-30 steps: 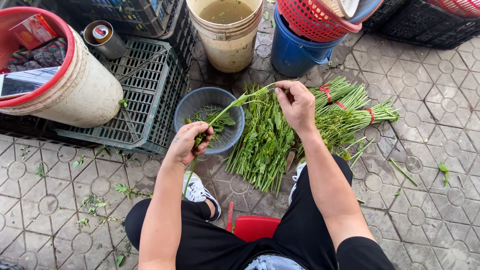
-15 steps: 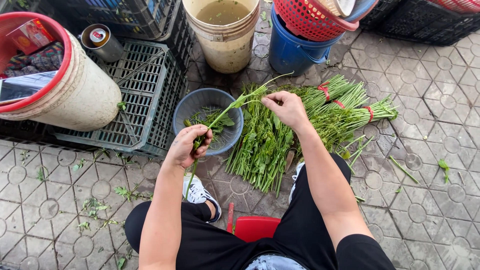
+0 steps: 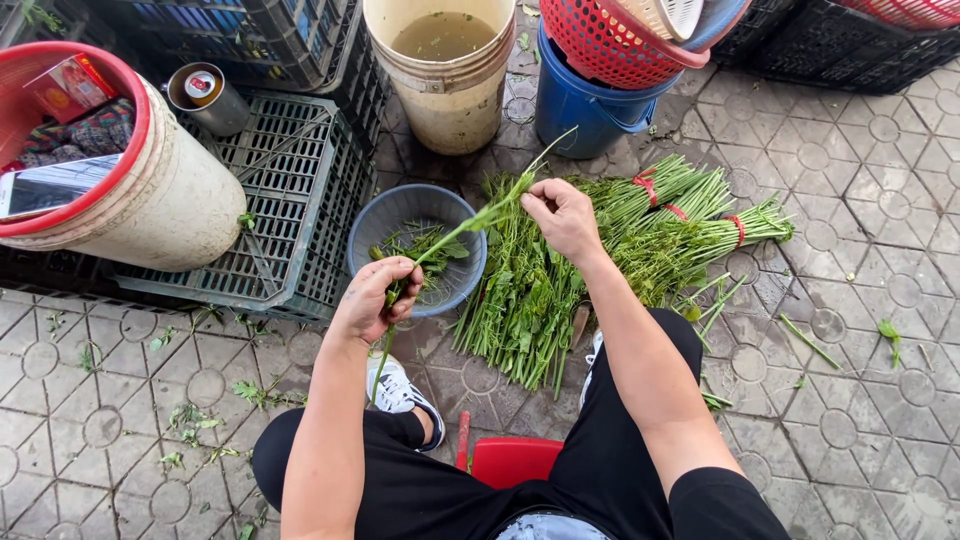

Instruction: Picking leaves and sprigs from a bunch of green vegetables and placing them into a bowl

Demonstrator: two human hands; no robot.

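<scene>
Stem: I held one long green vegetable stem slanted across the gap between my hands, its lower end hanging past my left hand toward my shoe, its thin tip rising above my right hand toward the cream bucket.
Where it was: the stem hung in the air over the rim of the grey-blue basin, just beside the pile of loose greens on the paved floor.
Risk, snapping: I judged the stem could break at the wrong spot, since both hands pulled on it from opposite ends.
Risk, dropping: leaves picked off could have missed the basin and landed on the floor, as the stem crossed only its edge.
Risk, slipping: the lower end was gripped loosely enough in appearance that a tug from the right could have slid it out.
Left hand: my left hand was clenched around the lower part of the stem, fingers curled shut on it, over the basin's near rim.
Right hand: my right hand pinched the upper part of the stem, fingertips closed on it, the other fingers folded.
Around: tied bundles of greens lay past the pile, well apart from my hands; a grey plastic crate sat beside the basin.
</scene>
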